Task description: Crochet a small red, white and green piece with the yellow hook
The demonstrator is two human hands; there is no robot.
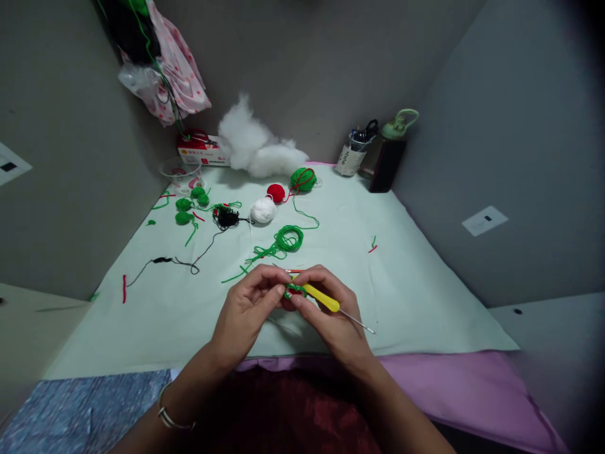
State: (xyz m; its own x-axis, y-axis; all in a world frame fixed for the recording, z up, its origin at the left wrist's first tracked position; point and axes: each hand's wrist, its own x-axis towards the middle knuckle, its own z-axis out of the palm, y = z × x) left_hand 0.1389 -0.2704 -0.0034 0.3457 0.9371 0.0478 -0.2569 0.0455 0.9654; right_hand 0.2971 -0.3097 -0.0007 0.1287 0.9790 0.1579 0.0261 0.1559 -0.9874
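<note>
Between both hands, just above the table's near part, is a small green and red crochet piece (295,291). My left hand (251,308) pinches its left side with thumb and fingers. My right hand (336,310) grips the right side and also holds a crochet hook (329,300) with a yellow handle, its metal shaft slanting down to the right. Fingers hide much of the piece. A thin orange-red item (293,271) shows behind the fingertips; I cannot make out what it is. Beyond the hands lies a loose coil of green yarn (289,239).
Farther back are white (263,210), red (276,193) and green yarn balls (303,180), and white stuffing (255,142). Black yarn (227,218) and small green pieces (184,217) lie left. A pen cup (350,161) and bottle (390,161) stand back right, near grey walls.
</note>
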